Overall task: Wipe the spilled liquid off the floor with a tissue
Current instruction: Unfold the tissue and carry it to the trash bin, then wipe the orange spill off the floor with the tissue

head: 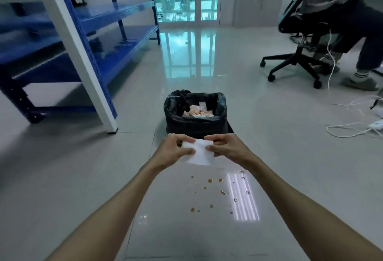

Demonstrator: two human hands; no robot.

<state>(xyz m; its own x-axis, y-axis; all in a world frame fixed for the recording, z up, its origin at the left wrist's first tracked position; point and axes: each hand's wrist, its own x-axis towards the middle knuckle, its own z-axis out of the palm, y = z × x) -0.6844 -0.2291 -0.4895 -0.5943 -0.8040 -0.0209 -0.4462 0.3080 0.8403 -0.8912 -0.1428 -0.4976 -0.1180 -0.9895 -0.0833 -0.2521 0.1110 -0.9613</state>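
Both hands meet at the centre of the frame, and I see them sharing one white tissue (199, 151); my left hand (175, 150) pinches the tissue's left edge with thumb and fingers closed on it, and my right hand (224, 146) grips the right edge the same way, so the sheet hangs between them above the floor (83, 178). At the upper left of the frame stands a blue shelf rack (99, 32) with a white table leg (83, 57) slanting down in front of it; just above the hands, at centre, sits a bin (195, 113) lined with a black bag, crumpled stained paper lying inside it. Below the tissue, in the lower centre, I see the spilled liquid (215, 192) as scattered brownish drops on the pale tiles, well clear of the sheet. At the upper right a seated person's legs show beside a black office chair (300, 39); white cables (350, 130) trail across the right edge.
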